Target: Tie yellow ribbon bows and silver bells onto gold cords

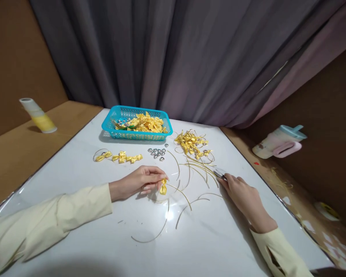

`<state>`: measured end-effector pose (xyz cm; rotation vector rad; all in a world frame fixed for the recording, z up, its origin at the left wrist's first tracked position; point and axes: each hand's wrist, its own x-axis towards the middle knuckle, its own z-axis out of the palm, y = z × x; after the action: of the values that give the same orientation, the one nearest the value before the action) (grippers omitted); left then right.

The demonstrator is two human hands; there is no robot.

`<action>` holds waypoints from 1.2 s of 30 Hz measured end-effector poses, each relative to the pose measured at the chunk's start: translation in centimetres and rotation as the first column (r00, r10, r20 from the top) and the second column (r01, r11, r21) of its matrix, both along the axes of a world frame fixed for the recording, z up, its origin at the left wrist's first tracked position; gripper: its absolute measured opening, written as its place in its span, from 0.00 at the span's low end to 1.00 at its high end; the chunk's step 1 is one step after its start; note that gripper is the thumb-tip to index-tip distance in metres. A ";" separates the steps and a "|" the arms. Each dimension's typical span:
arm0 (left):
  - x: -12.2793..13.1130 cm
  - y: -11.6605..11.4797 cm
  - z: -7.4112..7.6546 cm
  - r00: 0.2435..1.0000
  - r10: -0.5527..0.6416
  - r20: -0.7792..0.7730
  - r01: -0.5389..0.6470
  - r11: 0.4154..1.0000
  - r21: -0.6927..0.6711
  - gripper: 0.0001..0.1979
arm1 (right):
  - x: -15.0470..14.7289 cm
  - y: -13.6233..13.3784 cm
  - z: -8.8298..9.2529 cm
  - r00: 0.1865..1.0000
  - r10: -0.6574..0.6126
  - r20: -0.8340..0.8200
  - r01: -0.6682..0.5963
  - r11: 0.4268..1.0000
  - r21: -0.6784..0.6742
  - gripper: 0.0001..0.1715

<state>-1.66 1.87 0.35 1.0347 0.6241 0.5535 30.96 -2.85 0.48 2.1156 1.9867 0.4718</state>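
My left hand (142, 181) pinches a small yellow satin bow (163, 187) between thumb and fingertips, just above the white table. A thin gold wire (182, 194) curves out from beside the bow to the right. On the right, my right hand (243, 195) is closed around a small silver-tipped hand tool (220, 174); most of it is hidden in the palm, so its exact kind does not show. Its tip rests beside a loose bundle of cut gold wires (203, 166). More curved wire pieces (158, 234) lie between and in front of my hands.
A blue plastic basket (135, 135) with yellow bows stands at the back. Several silver beads (157, 153) lie before it, a row of bows (121, 157) to their left, wired bows (190, 143) to the right. A lidded cup (266, 146) and a yellow-white roll (43, 121) flank the table.
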 end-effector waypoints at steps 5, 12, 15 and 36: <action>0.0 0.2 -0.3 0.996 0.028 0.089 -0.025 0.999 -0.038 0.11 | -1.1 0.6 1.8 1.000 0.010 -0.026 -0.010 1.000 0.009 0.16; -0.2 0.1 -0.5 0.982 0.009 0.189 -0.006 1.000 -0.014 0.11 | -9.9 0.3 3.0 0.259 0.122 -0.958 -0.608 0.791 -0.064 0.34; -0.7 0.5 -0.6 0.985 -0.053 0.164 0.040 0.996 0.086 0.12 | -13.2 0.5 2.1 -0.162 -0.181 -0.970 -0.710 0.704 -0.013 0.32; -0.2 -0.5 0.5 0.890 0.139 -0.434 0.302 0.533 0.791 0.16 | -14.0 -0.1 0.1 -0.082 0.018 -0.997 -0.511 0.858 0.057 0.15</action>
<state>-1.88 1.38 0.85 2.1883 0.7102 0.5317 16.95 -2.94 0.59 1.7114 2.7289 -1.9910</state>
